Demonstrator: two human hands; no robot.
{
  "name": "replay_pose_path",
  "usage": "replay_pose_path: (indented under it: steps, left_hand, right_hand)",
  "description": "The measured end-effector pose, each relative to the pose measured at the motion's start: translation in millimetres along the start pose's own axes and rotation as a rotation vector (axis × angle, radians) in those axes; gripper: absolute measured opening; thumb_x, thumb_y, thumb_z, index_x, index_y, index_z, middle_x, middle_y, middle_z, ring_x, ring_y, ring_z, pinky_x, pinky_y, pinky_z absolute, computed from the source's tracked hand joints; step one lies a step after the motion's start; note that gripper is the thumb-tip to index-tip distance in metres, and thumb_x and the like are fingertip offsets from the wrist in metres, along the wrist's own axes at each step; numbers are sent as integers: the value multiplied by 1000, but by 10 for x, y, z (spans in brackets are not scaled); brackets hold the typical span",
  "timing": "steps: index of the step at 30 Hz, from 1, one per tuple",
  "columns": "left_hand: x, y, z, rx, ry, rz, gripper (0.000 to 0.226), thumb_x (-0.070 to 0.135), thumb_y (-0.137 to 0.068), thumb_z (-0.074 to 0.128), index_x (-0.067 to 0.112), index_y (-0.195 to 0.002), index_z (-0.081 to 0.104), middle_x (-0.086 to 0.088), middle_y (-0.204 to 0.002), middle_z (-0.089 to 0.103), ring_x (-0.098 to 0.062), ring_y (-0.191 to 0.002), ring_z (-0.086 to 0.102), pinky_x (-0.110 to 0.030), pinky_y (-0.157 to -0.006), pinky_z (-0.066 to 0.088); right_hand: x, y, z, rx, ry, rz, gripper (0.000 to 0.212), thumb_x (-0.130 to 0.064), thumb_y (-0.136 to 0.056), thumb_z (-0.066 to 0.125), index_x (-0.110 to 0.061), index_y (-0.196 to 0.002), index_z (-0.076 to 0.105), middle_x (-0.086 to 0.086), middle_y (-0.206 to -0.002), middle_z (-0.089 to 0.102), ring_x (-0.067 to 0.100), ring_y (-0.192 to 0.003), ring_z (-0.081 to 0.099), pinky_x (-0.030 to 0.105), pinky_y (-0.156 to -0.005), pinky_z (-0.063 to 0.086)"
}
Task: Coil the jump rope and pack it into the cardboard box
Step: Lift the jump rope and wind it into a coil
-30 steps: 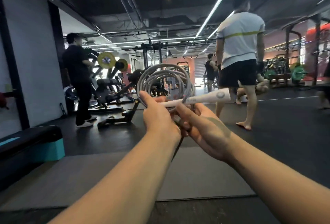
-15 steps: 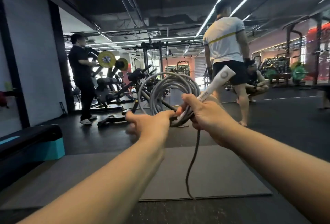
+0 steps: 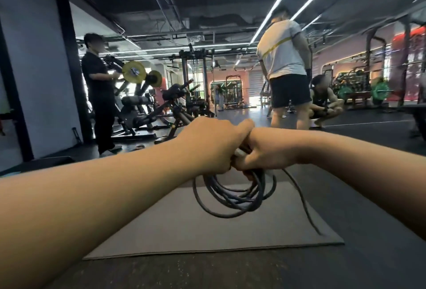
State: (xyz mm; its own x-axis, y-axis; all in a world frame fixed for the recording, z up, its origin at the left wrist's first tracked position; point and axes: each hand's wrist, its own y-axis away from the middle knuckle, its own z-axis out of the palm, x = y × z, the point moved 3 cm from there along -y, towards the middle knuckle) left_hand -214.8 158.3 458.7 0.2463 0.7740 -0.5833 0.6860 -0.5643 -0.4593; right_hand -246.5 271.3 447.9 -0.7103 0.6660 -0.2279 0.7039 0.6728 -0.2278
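Note:
The grey jump rope (image 3: 232,199) hangs as a coil of several loops below my two fists, over a grey floor mat (image 3: 184,229). My left hand (image 3: 214,143) and my right hand (image 3: 267,150) press together knuckle to knuckle, both closed on the top of the coil. One loose strand trails from my right hand down to the mat at the right. The white handles are hidden inside my hands. No cardboard box is in view.
A person in black (image 3: 99,104) stands at the left by weight machines (image 3: 147,109). A person in a white shirt (image 3: 285,70) stands ahead, another crouches (image 3: 325,104) beside him. A dark bench (image 3: 36,164) sits at the left edge.
The coil stood above my hands before; now it hangs below them. My hands have come together and the white handle that stuck up from my right hand is out of sight.

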Motion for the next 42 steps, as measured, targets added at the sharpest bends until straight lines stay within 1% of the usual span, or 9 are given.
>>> replay_pose_path:
  steps: [7,12,19,23,27,33,37,40,42]
  left_hand:
    - [-72,118,218,-334,718,-8,11,19,-92,63,18,-102,65,7,-89,73,-10,-81,66,-22,-70,47]
    - [-160,144,189,-373,675,-65,19,26,-98,58,20,-80,59,7,-65,62,-10,-60,57,-24,-58,42]
    - [-640,467,290,-440,312,-212,15,36,-99,52,24,-91,57,1,-91,64,-22,-85,62,-39,-78,52]
    - [-808,619,395,-283,684,-534,20,28,-92,65,12,-103,70,-13,-86,72,-18,-64,58,-31,-62,44]
    - [-557,587,603,-1,1375,-917,15,19,-84,73,7,-75,77,-3,-62,67,-21,-69,58,-36,-76,43]
    - [-230,282,693,230,2229,-1163,25,19,-100,49,16,-77,58,6,-50,45,-11,-53,43,-30,-66,39]
    - [-16,73,608,418,2265,-1346,34,33,-103,50,18,-72,50,-3,-57,56,-18,-53,55,-38,-72,42]
    - [95,-10,541,525,2250,-1470,47,49,-102,45,12,-74,54,-12,-75,60,-25,-71,61,-46,-76,55]
    - [146,-46,505,490,2332,-1471,56,59,-98,42,10,-88,66,-12,-85,70,-26,-76,68,-41,-74,59]
  right_hand:
    - [34,67,-28,-72,-52,-20,30,-45,-87,70,-16,-91,77,-5,-66,60,7,-55,48,25,-55,38]
    - [99,182,-129,-57,-180,48,81,-80,-82,45,-3,-98,68,-10,-53,42,12,-51,38,27,-52,33]
    - [595,408,-343,-9,-234,181,64,-76,-80,56,-14,-78,73,2,-59,47,21,-53,42,33,-51,38]
    - [786,463,-285,152,-274,175,50,-65,-87,59,-17,-75,66,2,-62,52,22,-55,45,35,-53,38]
    - [802,330,-52,279,-611,142,31,-36,-104,48,-12,-94,66,2,-68,43,10,-50,36,24,-49,30]
    - [667,234,476,418,-1034,96,24,-28,-106,45,-18,-113,66,10,-70,33,16,-49,31,28,-46,37]
    - [364,148,737,311,-1556,5,39,-48,-100,45,-14,-106,62,7,-82,49,16,-58,35,32,-57,29]
    - [153,36,796,367,-1449,-89,77,-75,-82,53,-15,-128,64,11,-103,56,24,-74,43,38,-67,34]
    - [14,-21,833,466,-1318,-111,68,-68,-76,68,-24,-128,64,10,-112,69,27,-90,55,44,-74,41]
